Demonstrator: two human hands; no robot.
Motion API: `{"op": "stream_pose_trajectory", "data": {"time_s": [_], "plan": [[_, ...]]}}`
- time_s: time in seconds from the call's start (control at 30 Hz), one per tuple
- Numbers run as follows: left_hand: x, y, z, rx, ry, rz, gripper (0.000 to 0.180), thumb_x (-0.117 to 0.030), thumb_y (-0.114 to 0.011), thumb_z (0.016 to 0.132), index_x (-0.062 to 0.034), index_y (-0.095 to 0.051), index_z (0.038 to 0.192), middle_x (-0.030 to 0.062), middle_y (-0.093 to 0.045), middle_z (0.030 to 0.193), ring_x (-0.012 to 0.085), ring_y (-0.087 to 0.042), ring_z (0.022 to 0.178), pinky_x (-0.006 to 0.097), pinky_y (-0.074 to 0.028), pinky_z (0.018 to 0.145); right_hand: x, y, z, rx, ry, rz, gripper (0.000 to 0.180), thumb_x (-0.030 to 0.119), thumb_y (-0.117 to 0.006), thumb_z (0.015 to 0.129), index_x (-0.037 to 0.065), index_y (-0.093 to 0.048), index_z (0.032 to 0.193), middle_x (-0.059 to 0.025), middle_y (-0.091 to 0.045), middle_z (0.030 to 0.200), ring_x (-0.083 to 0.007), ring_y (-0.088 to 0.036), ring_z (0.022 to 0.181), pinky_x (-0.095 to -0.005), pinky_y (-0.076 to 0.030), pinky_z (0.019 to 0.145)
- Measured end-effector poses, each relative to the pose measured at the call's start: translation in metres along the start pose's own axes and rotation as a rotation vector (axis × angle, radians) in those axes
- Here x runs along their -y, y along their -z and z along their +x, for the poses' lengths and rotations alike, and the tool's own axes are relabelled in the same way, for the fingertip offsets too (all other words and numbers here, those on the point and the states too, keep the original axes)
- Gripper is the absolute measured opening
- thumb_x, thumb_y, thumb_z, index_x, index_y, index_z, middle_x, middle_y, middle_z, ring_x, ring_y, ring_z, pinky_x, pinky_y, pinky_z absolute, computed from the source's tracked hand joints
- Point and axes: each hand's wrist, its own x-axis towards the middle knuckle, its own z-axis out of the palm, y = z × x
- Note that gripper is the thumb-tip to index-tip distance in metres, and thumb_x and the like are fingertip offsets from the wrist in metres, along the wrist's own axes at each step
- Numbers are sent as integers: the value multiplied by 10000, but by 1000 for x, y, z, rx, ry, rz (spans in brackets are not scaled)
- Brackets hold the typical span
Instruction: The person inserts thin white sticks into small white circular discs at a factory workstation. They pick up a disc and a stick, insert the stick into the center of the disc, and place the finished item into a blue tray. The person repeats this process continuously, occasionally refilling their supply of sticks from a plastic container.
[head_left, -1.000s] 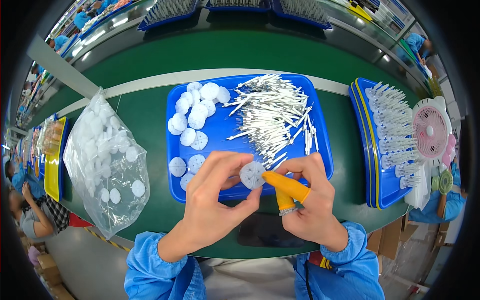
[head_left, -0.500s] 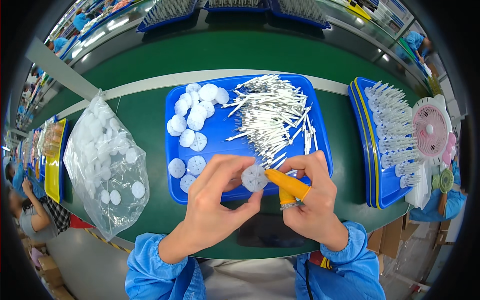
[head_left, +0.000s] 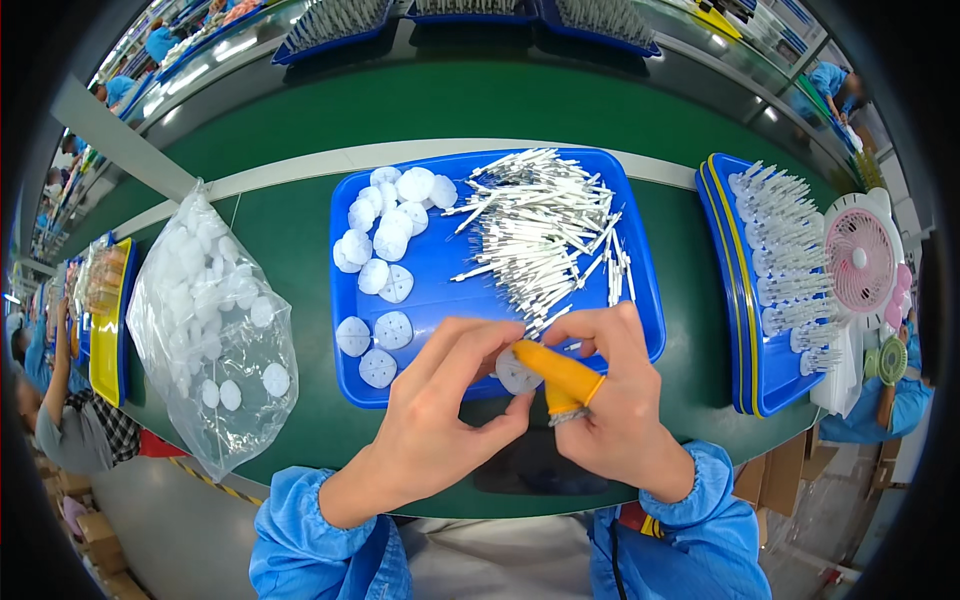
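Observation:
My left hand (head_left: 435, 420) and my right hand (head_left: 610, 405) meet over the near edge of a blue tray (head_left: 640, 290). Together they pinch a small white round disc (head_left: 514, 376). An orange finger cot (head_left: 556, 372) covers my right forefinger, which presses on the disc. Several more white discs (head_left: 385, 245) lie in the tray's left half. A heap of thin white sticks (head_left: 545, 225) fills its right half.
A clear plastic bag of white discs (head_left: 210, 320) lies to the left on the green belt (head_left: 290, 215). Stacked blue trays of finished white pieces (head_left: 775, 270) stand to the right, beside a small pink fan (head_left: 862, 262). Other workers sit at far left and right.
The disc has dropped slightly toward me and my fingers have shifted around it. Both hands stay in the same place over the tray's near edge.

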Motion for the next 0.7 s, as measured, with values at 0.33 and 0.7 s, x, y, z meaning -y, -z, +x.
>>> {"op": "stream_pose_trajectory", "data": {"time_s": [0.33, 0.7], "plan": [[0, -1, -1, 2, 27, -3, 565, 47, -855, 776, -1, -648, 1299, 137, -668, 1226, 237, -761, 1068, 343, -669, 863, 1, -2, 0, 60, -11, -4, 539, -90, -650, 558, -42, -794, 1075, -126, -640, 1146, -300, -513, 910, -377, -457, 706], [2, -3, -1, -30, 77, -86, 564, 50, -837, 796, 5, -646, 1325, 137, -654, 1170, 261, -756, 1030, 367, -665, 905, 4, 5, -2, 19, -7, 31, 520, -82, -646, 500, -72, -796, 998, -155, -664, 1116, -315, -536, 899, -376, -471, 687]]}}
